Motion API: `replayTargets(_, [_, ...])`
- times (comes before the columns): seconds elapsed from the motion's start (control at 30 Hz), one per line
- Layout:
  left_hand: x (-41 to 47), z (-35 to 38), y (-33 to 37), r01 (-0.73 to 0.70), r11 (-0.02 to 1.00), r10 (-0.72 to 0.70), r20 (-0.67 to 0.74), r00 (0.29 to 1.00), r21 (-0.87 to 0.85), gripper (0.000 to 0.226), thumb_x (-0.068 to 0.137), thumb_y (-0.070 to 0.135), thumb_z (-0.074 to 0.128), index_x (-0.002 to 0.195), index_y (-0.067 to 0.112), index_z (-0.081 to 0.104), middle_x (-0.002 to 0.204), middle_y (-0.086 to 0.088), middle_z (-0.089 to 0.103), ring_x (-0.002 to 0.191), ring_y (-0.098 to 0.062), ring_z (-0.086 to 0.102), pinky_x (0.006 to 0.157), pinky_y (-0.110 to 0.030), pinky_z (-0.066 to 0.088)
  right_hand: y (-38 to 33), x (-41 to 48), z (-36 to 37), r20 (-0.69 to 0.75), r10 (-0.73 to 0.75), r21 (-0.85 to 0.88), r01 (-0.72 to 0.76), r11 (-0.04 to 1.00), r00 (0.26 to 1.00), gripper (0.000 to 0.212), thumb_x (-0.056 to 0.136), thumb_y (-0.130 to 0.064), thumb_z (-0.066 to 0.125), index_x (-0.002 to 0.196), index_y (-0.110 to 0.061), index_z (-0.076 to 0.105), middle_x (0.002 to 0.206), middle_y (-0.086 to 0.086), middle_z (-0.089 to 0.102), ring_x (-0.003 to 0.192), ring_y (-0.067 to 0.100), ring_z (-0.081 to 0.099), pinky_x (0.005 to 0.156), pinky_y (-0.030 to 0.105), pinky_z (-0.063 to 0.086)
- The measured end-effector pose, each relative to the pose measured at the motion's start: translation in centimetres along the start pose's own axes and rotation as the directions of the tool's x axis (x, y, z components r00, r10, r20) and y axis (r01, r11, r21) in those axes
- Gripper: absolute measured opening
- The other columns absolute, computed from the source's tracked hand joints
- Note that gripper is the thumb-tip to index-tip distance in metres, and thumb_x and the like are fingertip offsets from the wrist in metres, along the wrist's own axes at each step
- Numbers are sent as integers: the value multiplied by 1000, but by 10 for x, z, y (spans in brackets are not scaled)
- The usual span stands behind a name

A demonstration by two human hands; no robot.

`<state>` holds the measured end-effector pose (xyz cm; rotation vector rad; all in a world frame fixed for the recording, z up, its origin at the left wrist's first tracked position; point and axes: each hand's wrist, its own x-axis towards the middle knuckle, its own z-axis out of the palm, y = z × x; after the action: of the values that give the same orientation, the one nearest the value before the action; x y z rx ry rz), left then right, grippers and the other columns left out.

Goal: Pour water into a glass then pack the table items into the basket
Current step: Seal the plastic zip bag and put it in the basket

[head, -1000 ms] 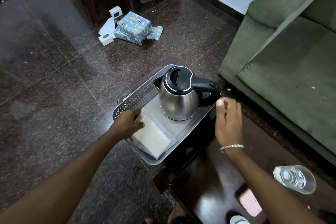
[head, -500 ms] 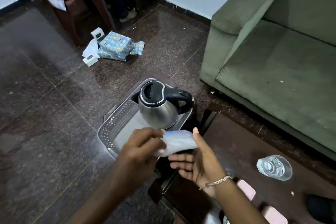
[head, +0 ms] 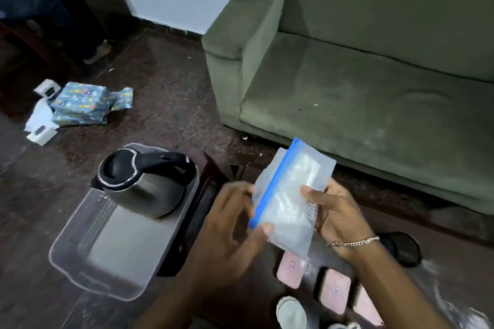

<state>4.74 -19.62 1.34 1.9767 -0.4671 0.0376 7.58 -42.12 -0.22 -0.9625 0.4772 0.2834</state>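
Note:
Both hands hold a clear zip bag (head: 291, 200) with a blue seal strip, raised above the dark table (head: 267, 299). My left hand (head: 235, 222) pinches its left edge near the strip; my right hand (head: 331, 211), with a chain bracelet, grips its right side. A steel kettle (head: 144, 184) with a black lid and handle stands in the far end of the grey plastic basket (head: 88, 272), left of my hands. Several pink packets (head: 334, 291) lie on the table below the bag. The glass is out of view.
A green sofa (head: 361, 75) fills the right and back. Blue wrapped packs and white boxes (head: 77, 104) lie on the dark floor at the left. A black round object (head: 401, 248) and a white round item (head: 291, 315) sit on the table. A seated person's legs show at top left.
My left hand lifted the zip bag out of the basket and carried it right over the table, where my right hand took hold of it too. The view swung right.

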Motion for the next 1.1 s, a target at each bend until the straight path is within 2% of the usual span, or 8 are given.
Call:
replayTargets(0.07, [25, 23, 3, 251, 953, -264, -56, 963, -170, 24, 96, 31, 68, 115, 22, 57, 121, 5, 61, 115, -15, 63, 95, -25, 50, -9, -2, -19, 5, -29, -25, 30, 999, 1000, 45, 79, -1, 65, 124, 1, 62, 115, 22, 72, 91, 31, 73, 73, 38, 63])
replayTargets(0.17, [61, 55, 5, 592, 648, -580, 192, 791, -479, 26, 102, 28, 62, 126, 18, 61, 124, -8, 69, 112, -15, 67, 100, -49, 55, -19, -4, -48, 11, -63, -31, 63, 998, 998, 48, 78, 0, 65, 126, 3, 61, 113, 21, 73, 90, 29, 73, 72, 34, 61])
replayTargets(0.3, [84, 95, 14, 676, 445, -551, 416, 724, -588, 26, 104, 14, 56, 113, -8, 66, 115, -25, 73, 102, -31, 68, 91, -44, 56, -25, -12, -76, -19, -179, -113, 176, 978, 984, 45, 83, 1, 69, 127, -4, 61, 117, 23, 71, 98, 33, 69, 80, 39, 60])
replayTargets(0.5, [93, 156, 30, 629, 573, -558, 311, 769, -526, 21, 101, 4, 61, 102, -17, 56, 102, -42, 64, 90, -33, 59, 85, -49, 48, -27, -36, -106, -294, -528, -695, 201, 690, 797, 82, 84, -25, 80, 152, -26, 34, 130, 1, 51, 114, 12, 58, 94, 24, 49])
replayTargets(0.7, [90, 195, 43, 572, 687, -516, 252, 818, -448, 19, 97, 6, 68, 92, -9, 58, 84, -32, 66, 77, -25, 56, 73, -43, 46, -25, -59, -123, -265, -509, -671, 222, 708, 819, 49, 75, -56, 77, 109, -22, 72, 105, -7, 75, 99, 8, 71, 87, 24, 54])
replayTargets(0.9, [90, 209, 47, 575, 697, -515, 259, 817, -428, 15, 96, 6, 69, 85, 4, 59, 78, -16, 69, 74, -21, 58, 71, -39, 47, -34, -66, -152, -303, -515, -590, 267, 762, 802, 5, 82, -16, 83, 84, -16, 79, 80, -5, 79, 70, 4, 70, 67, 16, 53])
replayTargets(1.03, [88, 207, 38, 626, 652, -558, 288, 778, -427, 11, 97, 10, 70, 97, 1, 63, 97, -23, 74, 89, -30, 67, 83, -48, 55, -36, -68, -164, -347, -456, -468, 270, 842, 820, 13, 87, -6, 75, 74, -8, 77, 50, -11, 62, 39, -3, 48, 43, 7, 37])
replayTargets(1.1, [85, 207, 34, 618, 748, -590, 182, 786, -241, 25, 93, 22, 75, 111, 9, 63, 111, -14, 71, 105, -28, 68, 96, -53, 55, -41, -71, -167, -368, -433, -399, 281, 873, 823, 14, 89, -3, 73, 75, -2, 75, 49, -9, 61, 36, -3, 45, 41, 5, 35])
